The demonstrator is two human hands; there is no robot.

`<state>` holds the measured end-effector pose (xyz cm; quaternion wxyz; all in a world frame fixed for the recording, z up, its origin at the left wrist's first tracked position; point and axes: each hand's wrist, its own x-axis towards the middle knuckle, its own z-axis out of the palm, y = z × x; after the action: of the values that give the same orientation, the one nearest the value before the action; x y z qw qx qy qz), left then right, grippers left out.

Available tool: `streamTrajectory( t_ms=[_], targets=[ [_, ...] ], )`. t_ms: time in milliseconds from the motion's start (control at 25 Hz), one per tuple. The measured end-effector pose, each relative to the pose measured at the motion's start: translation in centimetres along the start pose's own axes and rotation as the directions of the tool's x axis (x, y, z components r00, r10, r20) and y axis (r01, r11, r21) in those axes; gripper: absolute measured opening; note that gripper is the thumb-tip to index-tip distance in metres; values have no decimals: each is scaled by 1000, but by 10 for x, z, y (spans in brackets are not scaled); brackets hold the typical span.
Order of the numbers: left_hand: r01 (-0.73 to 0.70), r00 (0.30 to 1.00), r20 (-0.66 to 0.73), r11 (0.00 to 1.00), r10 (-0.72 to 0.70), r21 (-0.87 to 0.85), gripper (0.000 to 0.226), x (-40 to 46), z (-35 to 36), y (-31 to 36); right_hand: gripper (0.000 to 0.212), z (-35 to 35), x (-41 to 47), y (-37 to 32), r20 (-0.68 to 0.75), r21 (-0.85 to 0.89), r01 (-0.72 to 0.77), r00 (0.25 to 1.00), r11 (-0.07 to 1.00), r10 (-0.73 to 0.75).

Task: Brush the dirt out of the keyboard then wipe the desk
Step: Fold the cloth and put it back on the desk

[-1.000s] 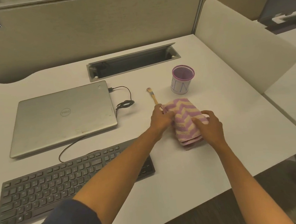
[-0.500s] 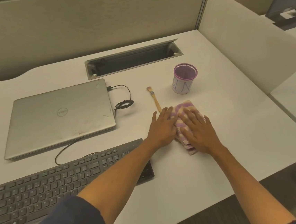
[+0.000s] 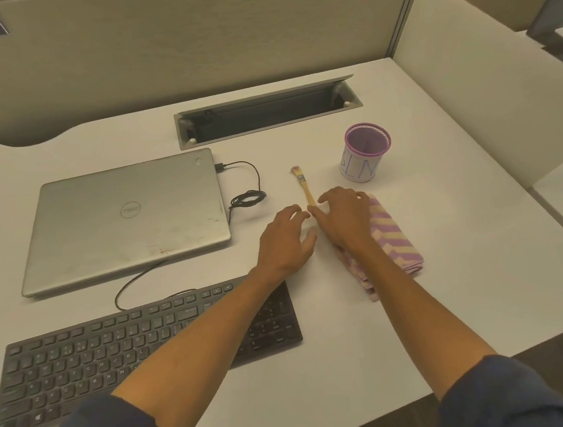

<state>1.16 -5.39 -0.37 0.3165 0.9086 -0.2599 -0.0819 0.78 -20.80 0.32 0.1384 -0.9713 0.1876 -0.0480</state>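
- A black keyboard (image 3: 142, 350) lies at the near left of the white tabletop (image 3: 322, 364), its right end under the left forearm.
- Behind it sits a closed silver laptop (image 3: 126, 218); a black cable (image 3: 247, 196) runs from its right rear corner, coils beside it and loops toward the keyboard.
- The left hand (image 3: 284, 244) hovers palm down, fingers spread and loosely bent, holding nothing, just left of the brush handle.
- A small brush (image 3: 303, 185) lies flat, bristles away from the person, handle end between the two hands.
- The right hand (image 3: 342, 221) is palm down with relaxed fingers at the handle's tip; contact cannot be told.
- A folded purple-and-cream striped cloth (image 3: 392, 240) lies partly under the right wrist.
- A purple mesh cup (image 3: 363, 153) stands behind the cloth.
- A grey cable tray (image 3: 267, 111) is sunk in the tabletop at the rear.
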Motion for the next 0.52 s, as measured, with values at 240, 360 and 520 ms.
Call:
streamTrajectory(
  t_ms=[240,360,520],
  targets=[
    [51,999,-15,999,-52,-3,39,-8,-15,-29,31,10,15,-17,0,-67,-102,995,993,102],
    [74,997,-17,997,-74,0,38,-12,-19,-35,23,3,15,-19,-30,129,-200,978,971,205],
    [84,996,-18,996,-84,-16,36,-14,-26,-38,19,-29,18,-12,-264,381,-137,932,914,250]
  ],
)
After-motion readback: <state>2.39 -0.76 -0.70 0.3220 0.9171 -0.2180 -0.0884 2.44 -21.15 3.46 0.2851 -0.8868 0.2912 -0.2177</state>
